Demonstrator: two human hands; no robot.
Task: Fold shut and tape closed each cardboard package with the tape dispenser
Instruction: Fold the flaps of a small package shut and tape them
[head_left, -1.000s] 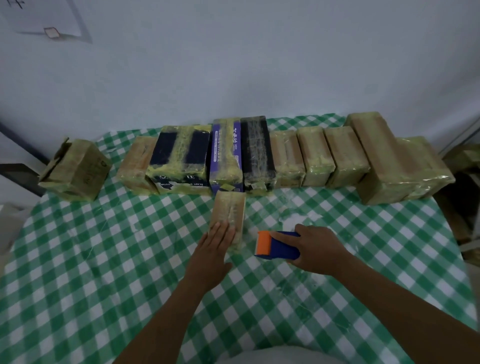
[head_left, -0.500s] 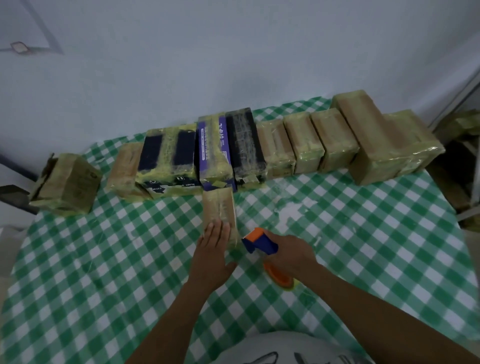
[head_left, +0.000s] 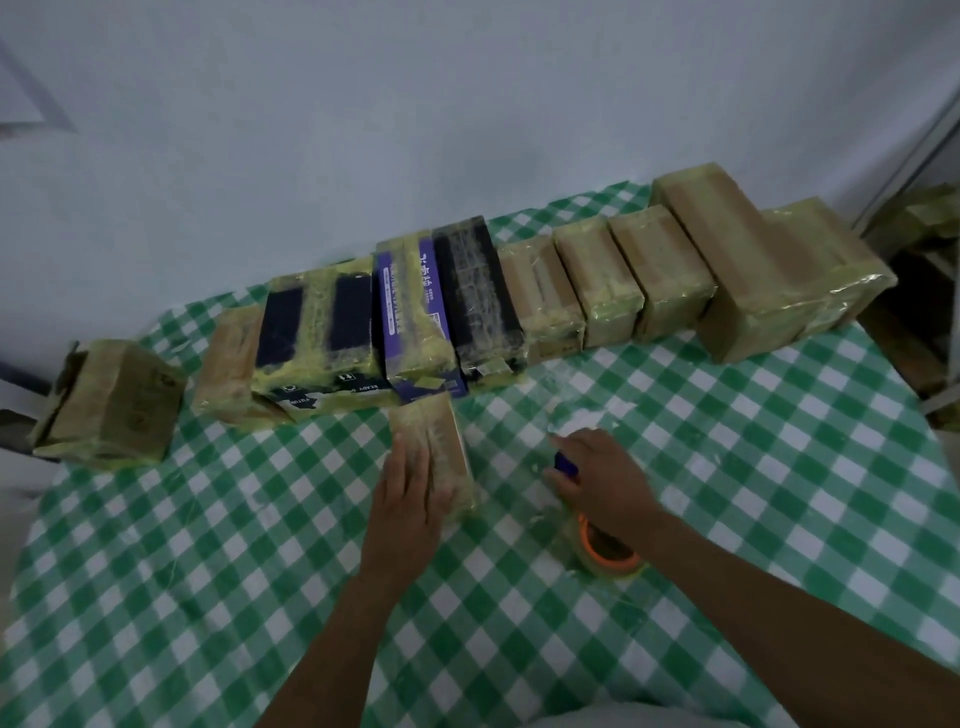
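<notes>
A small brown cardboard package (head_left: 434, 436), wrapped in yellowish tape, lies on the green checked tablecloth (head_left: 208, 571) just in front of the row of boxes. My left hand (head_left: 410, 493) rests flat on its near end with straight fingers. To the right, my right hand (head_left: 605, 483) grips the blue and orange tape dispenser (head_left: 608, 551), whose tape roll lies on the cloth below the wrist. The hand covers most of the dispenser's handle.
A row of several taped packages (head_left: 597, 280) runs along the far edge of the table, with dark and purple boxes (head_left: 410, 312) at the middle. One taped box (head_left: 109, 405) stands apart at the far left. A wall rises behind; more cartons (head_left: 930, 218) sit off the right edge.
My right hand has turned the dispenser and lowered it to the cloth, roll toward me. My left hand stays flat on the small package. The view tilted slightly.
</notes>
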